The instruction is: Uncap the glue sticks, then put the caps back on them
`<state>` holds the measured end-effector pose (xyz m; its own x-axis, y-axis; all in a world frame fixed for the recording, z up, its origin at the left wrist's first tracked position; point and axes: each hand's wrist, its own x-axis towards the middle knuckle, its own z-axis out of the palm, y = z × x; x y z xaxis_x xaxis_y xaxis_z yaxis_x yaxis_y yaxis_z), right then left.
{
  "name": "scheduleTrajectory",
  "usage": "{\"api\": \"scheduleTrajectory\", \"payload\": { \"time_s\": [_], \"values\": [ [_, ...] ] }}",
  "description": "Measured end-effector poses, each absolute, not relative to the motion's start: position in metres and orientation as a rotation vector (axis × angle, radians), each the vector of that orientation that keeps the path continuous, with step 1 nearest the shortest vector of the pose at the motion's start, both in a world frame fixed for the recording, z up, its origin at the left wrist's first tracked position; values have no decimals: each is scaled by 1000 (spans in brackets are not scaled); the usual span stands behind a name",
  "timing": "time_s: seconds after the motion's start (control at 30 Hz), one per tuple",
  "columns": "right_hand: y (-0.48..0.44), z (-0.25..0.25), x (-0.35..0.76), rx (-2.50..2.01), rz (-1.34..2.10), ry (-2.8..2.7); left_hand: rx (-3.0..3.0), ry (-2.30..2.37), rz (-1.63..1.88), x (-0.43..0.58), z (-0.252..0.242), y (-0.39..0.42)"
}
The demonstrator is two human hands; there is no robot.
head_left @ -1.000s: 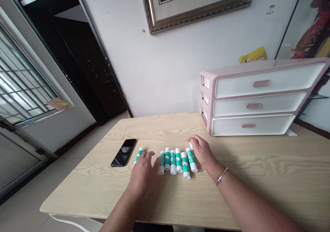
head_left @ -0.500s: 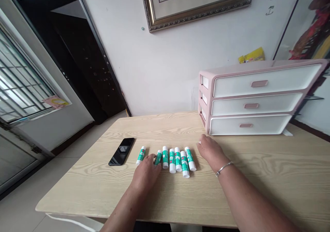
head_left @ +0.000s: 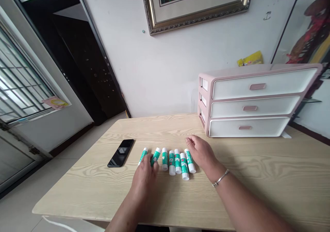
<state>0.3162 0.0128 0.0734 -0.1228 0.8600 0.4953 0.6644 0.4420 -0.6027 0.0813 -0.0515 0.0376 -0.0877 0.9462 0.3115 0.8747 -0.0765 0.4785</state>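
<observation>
Left hand grip pinches one glue stick (tilted). Right hand grip apart beside stick row. Bench open rightward to its edge; phone lies left.

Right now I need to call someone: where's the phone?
In the head view, the black phone lies flat on the table, left of the row of glue sticks and clear of the left hand.
</observation>
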Motion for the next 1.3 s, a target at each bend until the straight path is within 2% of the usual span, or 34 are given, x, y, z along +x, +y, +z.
{"api": "scheduleTrajectory", "payload": {
  "time_s": [0.23, 0.5, 0.63, 0.93, 1.17, 1.3],
  "values": [
    [-12, 66, 289, -972, 714, -1963, 2387, 1641, 925, 108, 44, -65],
    [-12, 54, 279, -1000, 912, -1911, 2304, 1663, 722, 127, 56, -67],
    [-16, 55, 276, -1015, 914, -1835, 2191, 1651, 745, 132, 65, -71],
    [-22, 54, 276, -887, 999, -1829, 1916, 1249, 870, 125, 73, -84],
    [-27, 66, 272, -873, 1023, -1836, 1817, 1216, 888, 120, 72, -90],
    [-21, 66, 273, -922, 1057, -1690, 1662, 1266, 1077, 118, 63, -88]
  ]
}}
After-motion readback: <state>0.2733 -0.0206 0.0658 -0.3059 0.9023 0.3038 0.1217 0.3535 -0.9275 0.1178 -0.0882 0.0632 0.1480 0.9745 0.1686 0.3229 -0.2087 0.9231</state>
